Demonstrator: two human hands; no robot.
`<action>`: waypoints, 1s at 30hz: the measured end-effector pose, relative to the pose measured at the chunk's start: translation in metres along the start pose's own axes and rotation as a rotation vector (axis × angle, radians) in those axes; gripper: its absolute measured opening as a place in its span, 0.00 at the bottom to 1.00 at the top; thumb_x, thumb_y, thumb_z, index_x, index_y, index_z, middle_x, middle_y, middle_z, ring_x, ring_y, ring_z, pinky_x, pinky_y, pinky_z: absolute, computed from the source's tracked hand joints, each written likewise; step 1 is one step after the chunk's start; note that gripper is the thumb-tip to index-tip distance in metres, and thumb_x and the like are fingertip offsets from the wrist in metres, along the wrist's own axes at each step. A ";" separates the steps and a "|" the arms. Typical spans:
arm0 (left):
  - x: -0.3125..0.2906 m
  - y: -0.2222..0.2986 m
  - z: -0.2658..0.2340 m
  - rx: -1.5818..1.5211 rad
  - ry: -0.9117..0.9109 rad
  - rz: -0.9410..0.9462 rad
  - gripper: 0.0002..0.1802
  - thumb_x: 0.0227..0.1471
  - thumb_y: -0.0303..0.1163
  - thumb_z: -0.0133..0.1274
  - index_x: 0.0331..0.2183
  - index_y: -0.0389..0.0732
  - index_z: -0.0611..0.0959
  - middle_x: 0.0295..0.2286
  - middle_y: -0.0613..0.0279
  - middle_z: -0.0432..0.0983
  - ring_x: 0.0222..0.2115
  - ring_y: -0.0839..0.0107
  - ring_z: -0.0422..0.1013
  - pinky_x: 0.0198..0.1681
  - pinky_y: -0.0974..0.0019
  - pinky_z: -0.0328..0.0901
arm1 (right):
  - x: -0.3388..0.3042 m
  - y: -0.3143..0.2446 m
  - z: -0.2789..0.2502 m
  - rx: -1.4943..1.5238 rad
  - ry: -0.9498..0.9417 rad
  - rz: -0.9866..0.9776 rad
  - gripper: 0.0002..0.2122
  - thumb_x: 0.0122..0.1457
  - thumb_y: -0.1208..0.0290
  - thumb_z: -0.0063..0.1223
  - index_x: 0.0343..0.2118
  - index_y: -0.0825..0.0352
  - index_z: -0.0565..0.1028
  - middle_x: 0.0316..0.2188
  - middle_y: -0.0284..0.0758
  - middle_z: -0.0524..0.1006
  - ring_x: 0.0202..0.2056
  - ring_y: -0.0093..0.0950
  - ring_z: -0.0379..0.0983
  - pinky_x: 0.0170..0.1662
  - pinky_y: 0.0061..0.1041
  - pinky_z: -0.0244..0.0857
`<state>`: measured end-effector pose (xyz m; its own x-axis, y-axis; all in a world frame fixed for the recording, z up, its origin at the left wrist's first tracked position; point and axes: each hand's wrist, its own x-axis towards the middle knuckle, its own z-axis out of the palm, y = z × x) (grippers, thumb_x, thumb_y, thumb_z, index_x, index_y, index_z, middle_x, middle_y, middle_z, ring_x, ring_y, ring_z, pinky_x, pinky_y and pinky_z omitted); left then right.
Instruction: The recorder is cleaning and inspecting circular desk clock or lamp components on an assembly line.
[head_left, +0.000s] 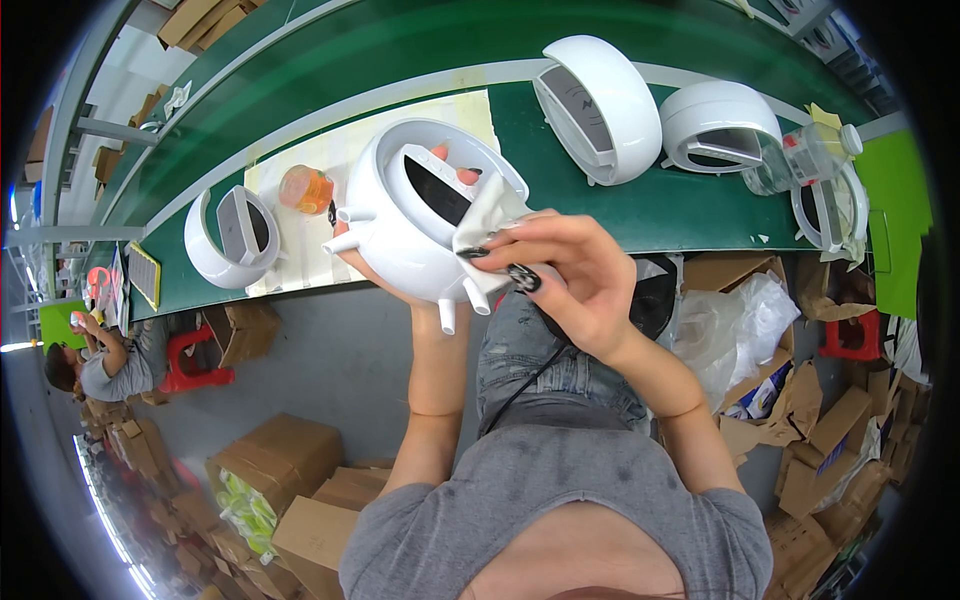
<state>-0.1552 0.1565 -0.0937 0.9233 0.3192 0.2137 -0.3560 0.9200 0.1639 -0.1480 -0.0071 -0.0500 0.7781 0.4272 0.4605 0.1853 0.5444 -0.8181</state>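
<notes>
A glossy white rounded device point(400, 215) with short peg legs and a dark oval panel tilts above the bench edge in front of me. My left hand point(362, 264) grips it from beneath and behind, and a couple of its fingertips show through the device's opening. Between the thumb and fingers of my right hand point(580, 270) is a white cloth point(492, 218), pressed against the device's right side near the panel. Part of the cloth hangs down toward the lower legs. Dark patterned nails show on the right hand.
On the green bench point(680, 215) lies a pale sheet point(320, 262) with an orange jar point(305, 190). Similar white devices stand left point(232, 240) and right point(630, 115). A clear plastic bottle point(815, 155) lies at the far right. Cardboard boxes point(280, 450) sit on the floor; another person point(110, 370) sits far left.
</notes>
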 end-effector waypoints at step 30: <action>-0.064 -0.003 0.050 -0.082 0.038 -0.084 0.59 0.46 0.73 0.32 0.57 0.24 0.60 0.48 0.30 0.65 0.44 0.44 0.68 0.54 0.41 0.62 | -0.009 -0.018 -0.013 -0.357 -0.064 0.121 0.10 0.43 0.81 0.66 0.32 0.68 0.81 0.30 0.30 0.67 0.33 0.22 0.66 0.35 0.21 0.63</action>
<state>-0.2208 0.1219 -0.0595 0.9546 0.2477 0.1653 -0.2660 0.9588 0.0996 -0.1505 -0.0296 -0.0436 0.7704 0.5234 0.3642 0.3001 0.2062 -0.9313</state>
